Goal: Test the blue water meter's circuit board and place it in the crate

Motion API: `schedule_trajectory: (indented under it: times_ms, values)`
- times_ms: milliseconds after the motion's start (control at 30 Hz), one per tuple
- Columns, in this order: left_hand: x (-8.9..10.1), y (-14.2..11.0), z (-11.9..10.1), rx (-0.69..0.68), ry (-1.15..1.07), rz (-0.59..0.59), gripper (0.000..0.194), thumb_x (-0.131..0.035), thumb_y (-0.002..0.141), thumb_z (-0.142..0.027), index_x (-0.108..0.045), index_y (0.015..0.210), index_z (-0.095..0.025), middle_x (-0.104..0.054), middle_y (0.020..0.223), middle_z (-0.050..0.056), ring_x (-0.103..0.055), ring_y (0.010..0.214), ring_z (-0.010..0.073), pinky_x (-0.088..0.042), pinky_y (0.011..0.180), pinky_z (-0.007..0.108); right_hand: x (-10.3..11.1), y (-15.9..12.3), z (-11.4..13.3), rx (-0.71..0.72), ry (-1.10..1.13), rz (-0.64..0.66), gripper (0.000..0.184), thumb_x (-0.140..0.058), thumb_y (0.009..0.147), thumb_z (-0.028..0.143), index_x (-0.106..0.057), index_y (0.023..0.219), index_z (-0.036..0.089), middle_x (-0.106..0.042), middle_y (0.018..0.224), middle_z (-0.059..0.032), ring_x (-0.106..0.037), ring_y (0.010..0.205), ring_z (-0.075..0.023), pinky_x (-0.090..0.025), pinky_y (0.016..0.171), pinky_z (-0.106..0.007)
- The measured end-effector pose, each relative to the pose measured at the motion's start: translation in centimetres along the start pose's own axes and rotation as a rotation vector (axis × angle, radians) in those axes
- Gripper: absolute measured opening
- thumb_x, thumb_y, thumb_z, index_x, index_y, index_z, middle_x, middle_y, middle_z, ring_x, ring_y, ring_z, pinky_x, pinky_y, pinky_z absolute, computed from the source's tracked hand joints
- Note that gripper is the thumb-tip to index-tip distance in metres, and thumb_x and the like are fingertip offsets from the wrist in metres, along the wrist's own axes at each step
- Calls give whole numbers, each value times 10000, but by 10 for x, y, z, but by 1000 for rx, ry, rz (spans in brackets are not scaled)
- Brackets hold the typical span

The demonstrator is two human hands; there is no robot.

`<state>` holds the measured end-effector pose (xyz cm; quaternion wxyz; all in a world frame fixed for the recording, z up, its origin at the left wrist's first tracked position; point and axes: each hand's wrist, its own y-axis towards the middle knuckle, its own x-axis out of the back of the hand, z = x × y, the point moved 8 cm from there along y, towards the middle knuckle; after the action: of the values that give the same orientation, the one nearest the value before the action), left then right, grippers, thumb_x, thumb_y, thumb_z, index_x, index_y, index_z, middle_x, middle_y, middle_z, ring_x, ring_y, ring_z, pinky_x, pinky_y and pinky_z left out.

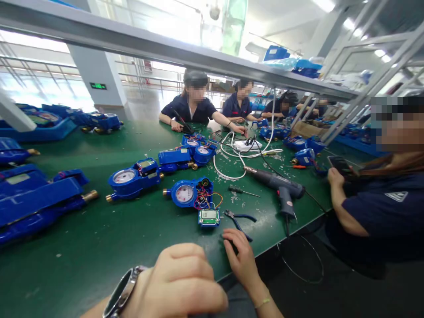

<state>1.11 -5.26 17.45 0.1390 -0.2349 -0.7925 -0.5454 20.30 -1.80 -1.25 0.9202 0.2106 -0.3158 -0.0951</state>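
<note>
My left hand (pixel 180 280), with a metal-banded watch (pixel 124 289) on its wrist, is raised close to the camera. Its fingers are curled into a loose fist; nothing shows in it, and the fingertips are hidden. Beside the table edge, my right hand (pixel 241 254) lies with slightly bent fingers and the thumb apart, holding nothing. Just beyond its fingertips are blue-handled cutting pliers (pixel 243 217). Further in lies a blue water meter (pixel 183 194) with its housing opened and coloured wires exposed. A small display module (pixel 209 217) hangs off those wires, facing up.
A screwdriver (pixel 245 191) and a heat gun (pixel 281 184) lie to the right. More blue meters (pixel 132 179) stand left and behind, near a white power strip (pixel 247 145) with cables. A co-worker (pixel 374 207) holds a phone at right; others sit opposite. A shelf beam (pixel 165 46) crosses overhead.
</note>
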Motion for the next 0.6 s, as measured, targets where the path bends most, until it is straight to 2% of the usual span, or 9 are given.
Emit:
schedule_trajectory:
  times_ms: [33,67,167,267,367,467,600]
  values:
    - [-12,2,2,-71,55,141,166,-537,930,-235,-627,1070,-238,-732,751,27,-661,634,178,-568,618,322,2,-7,0,5,-40,27,198,-495,948,266,-676,1017,227,-653,1118,-83,-568,1101,-268,-463,949,-458]
    - [-20,0,9,-114,134,204,179,-522,926,-198,-609,1082,-183,-726,771,51,-651,650,177,-553,611,315,5,-12,-2,4,-81,53,208,-514,937,260,-678,1063,237,-643,1167,-80,-545,1143,-282,-440,978,-491]
    - [-38,-25,60,52,316,305,176,-521,915,-168,-600,1072,-167,-711,902,80,-655,787,195,-550,709,329,17,-13,-20,-24,-184,110,303,-558,917,272,-644,1208,269,-576,1316,-65,-478,1243,-313,-359,1046,-574]
    - [-36,-59,103,215,441,227,179,-550,915,-207,-601,1086,-197,-691,1004,84,-650,913,223,-546,819,375,30,2,-48,-64,-249,116,375,-545,923,337,-606,1279,234,-536,1368,-90,-446,1281,-332,-288,1084,-622]
    - [-22,-82,133,301,562,103,270,-579,902,-248,-574,1171,-233,-634,1178,99,-582,1135,291,-486,978,490,36,20,-65,-97,-290,96,445,-488,940,380,-565,1328,176,-501,1393,-147,-422,1300,-351,-277,1078,-646]
    - [-2,-94,164,432,639,-44,374,-565,908,-273,-508,1275,-232,-535,1325,130,-470,1288,332,-406,1069,567,22,28,-56,-55,-269,151,449,-452,962,353,-517,1383,213,-476,1425,-116,-427,1311,-296,-308,1093,-588]
    - [19,-105,204,602,616,-201,518,-569,909,-359,-420,1380,-203,-395,1465,170,-377,1377,357,-353,1115,590,-3,26,-30,19,-208,232,454,-558,918,307,-532,1371,313,-487,1426,-34,-417,1329,-269,-243,1137,-574]
